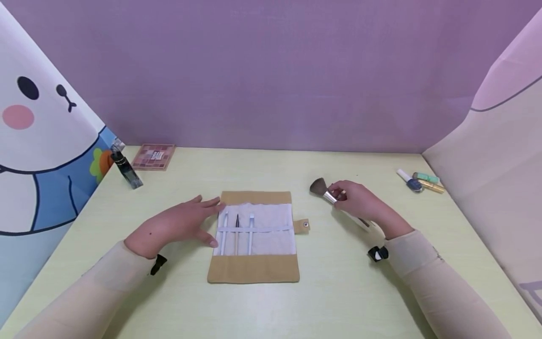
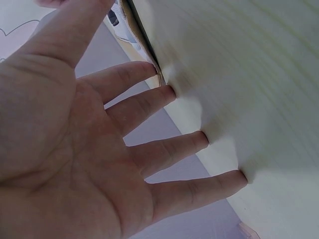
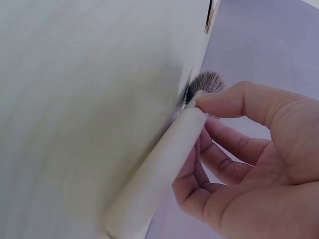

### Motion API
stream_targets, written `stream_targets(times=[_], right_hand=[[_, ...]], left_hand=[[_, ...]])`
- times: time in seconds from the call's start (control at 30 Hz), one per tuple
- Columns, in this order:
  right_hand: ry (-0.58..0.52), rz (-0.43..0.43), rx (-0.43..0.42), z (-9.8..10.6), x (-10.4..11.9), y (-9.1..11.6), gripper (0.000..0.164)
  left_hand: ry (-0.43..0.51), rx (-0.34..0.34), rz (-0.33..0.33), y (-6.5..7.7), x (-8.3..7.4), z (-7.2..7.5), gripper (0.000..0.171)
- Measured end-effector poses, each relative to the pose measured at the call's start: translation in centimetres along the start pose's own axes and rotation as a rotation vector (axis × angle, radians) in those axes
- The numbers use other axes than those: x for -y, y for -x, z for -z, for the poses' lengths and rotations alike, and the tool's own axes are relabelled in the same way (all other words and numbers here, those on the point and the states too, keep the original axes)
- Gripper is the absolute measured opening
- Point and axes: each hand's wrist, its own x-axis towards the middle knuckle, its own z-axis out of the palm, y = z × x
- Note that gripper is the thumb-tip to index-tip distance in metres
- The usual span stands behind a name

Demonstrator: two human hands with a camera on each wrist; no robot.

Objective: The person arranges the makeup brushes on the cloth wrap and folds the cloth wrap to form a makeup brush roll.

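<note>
A tan brush roll point(image 1: 254, 269) with a pale lining lies unfolded at the middle of the table. Under its strap point(image 1: 271, 229) sit two slim white tools and a thin dark-tipped brush point(image 1: 237, 235). My left hand point(image 1: 179, 223), fingers spread and straight, touches the roll's left edge; in the left wrist view its fingertips point(image 2: 202, 137) meet the tabletop and the roll's edge. To the right of the roll, my right hand point(image 1: 360, 202) pinches a fluffy makeup brush point(image 1: 318, 186) near its silver ferrule. Its thick pale handle point(image 3: 154, 174) slants down close over the table in the right wrist view.
A snap tab point(image 1: 302, 226) sticks out from the roll's right side. At the back left are a square pinkish palette point(image 1: 154, 157) and a dark bottle point(image 1: 127, 169). A blue-and-white bottle point(image 1: 410, 181), a green tube point(image 1: 426, 178) and a gold tube point(image 1: 431, 186) lie at the right.
</note>
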Motion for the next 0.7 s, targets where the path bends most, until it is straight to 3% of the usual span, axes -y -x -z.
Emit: stream_targets(times=[0.27, 0.7], right_hand=[[-0.102, 0.003, 0.001, 0.5, 1.0, 0.4, 0.043], [-0.406, 0.087, 0.008, 0.5, 4.4, -0.3, 0.048]], left_hand=[[0.014, 0.0, 0.008, -0.1, -0.1, 0.1, 0.109], [0.006, -0.005, -0.004, 0.0, 0.0, 0.0, 0.109]])
